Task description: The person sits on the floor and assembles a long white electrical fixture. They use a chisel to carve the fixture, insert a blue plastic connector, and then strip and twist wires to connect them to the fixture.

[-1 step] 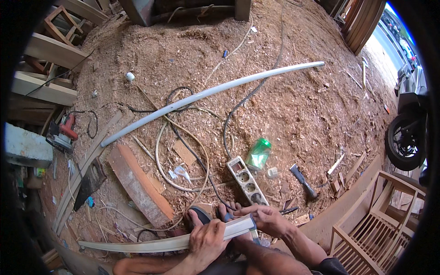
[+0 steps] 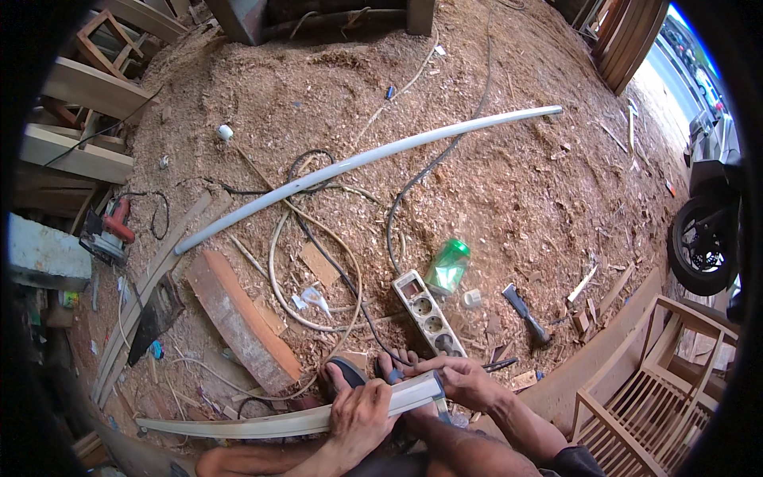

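Across my lap lies a long, narrow white fluorescent lamp fitting with a blue-grey end piece. My left hand grips it from above, fingers wrapped over its body near the right end. At that end, my right hand has its fingers curled in a pinch beside the end piece. Whatever sits between those fingertips is too small or hidden to make out. My bare feet in sandals show just beyond the fitting. A long white tube rests on the shavings farther ahead.
A white power strip stands ahead, beside a green-lidded clear jar and a chisel. Cables loop over the wood shavings. Left are a thick timber block and a red circular saw; right, a slatted wooden frame.
My right hand's fingers have drawn slightly right and curled in closer to the fitting's end. The left hand and the fitting stay in place.
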A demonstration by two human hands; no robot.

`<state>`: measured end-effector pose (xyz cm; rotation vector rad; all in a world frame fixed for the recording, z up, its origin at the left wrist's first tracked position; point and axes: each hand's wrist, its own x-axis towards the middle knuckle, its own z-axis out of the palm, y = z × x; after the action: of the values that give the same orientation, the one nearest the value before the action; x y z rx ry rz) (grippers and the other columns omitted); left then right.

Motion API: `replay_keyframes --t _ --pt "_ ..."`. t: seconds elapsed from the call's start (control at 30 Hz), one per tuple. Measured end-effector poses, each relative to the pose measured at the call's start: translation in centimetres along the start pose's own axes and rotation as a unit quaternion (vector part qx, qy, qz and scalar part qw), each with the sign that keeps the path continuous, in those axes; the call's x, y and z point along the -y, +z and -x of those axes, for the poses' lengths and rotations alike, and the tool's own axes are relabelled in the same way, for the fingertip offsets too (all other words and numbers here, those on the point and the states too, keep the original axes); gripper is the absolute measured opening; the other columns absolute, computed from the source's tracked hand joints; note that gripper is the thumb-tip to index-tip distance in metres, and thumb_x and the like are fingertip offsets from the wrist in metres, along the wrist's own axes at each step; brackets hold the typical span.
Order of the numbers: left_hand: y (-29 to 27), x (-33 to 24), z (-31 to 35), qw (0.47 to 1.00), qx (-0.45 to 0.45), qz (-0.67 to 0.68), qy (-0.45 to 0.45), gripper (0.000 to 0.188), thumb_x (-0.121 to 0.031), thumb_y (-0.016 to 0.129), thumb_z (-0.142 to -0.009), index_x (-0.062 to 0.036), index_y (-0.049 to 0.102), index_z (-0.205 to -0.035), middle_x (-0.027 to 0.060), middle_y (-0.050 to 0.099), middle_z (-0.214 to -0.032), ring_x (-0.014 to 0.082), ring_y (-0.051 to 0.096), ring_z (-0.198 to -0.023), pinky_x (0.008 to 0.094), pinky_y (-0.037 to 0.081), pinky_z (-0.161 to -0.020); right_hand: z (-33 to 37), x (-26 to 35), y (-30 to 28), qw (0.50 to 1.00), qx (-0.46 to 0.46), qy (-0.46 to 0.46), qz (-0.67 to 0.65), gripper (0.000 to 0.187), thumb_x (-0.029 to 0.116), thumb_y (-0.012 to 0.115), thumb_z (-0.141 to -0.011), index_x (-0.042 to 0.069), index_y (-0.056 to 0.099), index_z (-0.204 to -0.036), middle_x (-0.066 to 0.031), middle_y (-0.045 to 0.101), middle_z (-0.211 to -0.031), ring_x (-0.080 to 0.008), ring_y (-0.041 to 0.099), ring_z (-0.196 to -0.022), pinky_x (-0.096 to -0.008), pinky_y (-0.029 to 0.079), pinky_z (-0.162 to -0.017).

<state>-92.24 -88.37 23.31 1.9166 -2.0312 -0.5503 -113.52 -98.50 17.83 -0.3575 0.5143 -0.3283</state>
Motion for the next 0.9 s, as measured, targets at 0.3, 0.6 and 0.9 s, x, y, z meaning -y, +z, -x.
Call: replay_keyframes --t 0.3,0.6,0.9 --pt "0.8 -0.5 0.2 0.999 -0.033 0.005 -0.012 0.032 -0.008 0.066 -0.077 -0.0032 0.056 -0.107 0.0081 0.057 -0.087 0.0249 0.059 -0.081 0.0429 0.042 -0.079 -0.1 -0.2 -0.1 0.996 -0.008 0.077 -0.036 0.053 0.034 0.066 -0.098 -0.005 0.057 -0.133 -0.0127 0.061 -0.134 -0.0236 0.058 -0.123 -0.0382 0.041 -0.11" --pt "1.8 -1.3 0.5 0.997 0.039 -0.072 0.003 0.035 -0.013 0.062 -0.082 -0.003 0.061 -0.116 0.0079 0.057 -0.087 0.023 0.059 -0.077 0.0404 0.042 -0.073 0.4 -1.1 -1.2 0.996 0.004 0.091 -0.015 0.05 0.029 0.067 -0.098 -0.001 0.057 -0.136 -0.01 0.063 -0.13 -0.0196 0.058 -0.12 -0.0356 0.042 -0.109" --pt "2.3 -1.9 0.3 0.995 0.043 -0.088 0.02 0.037 -0.01 0.065 -0.077 0.0 0.062 -0.113 0.0091 0.055 -0.088 0.0255 0.059 -0.077 0.04 0.043 -0.071 0.2 0.8 -0.4 0.993 0.007 0.094 0.069 0.054 0.029 0.074 -0.093 -0.001 0.057 -0.134 -0.0087 0.064 -0.128 -0.0185 0.059 -0.119 -0.036 0.045 -0.105"
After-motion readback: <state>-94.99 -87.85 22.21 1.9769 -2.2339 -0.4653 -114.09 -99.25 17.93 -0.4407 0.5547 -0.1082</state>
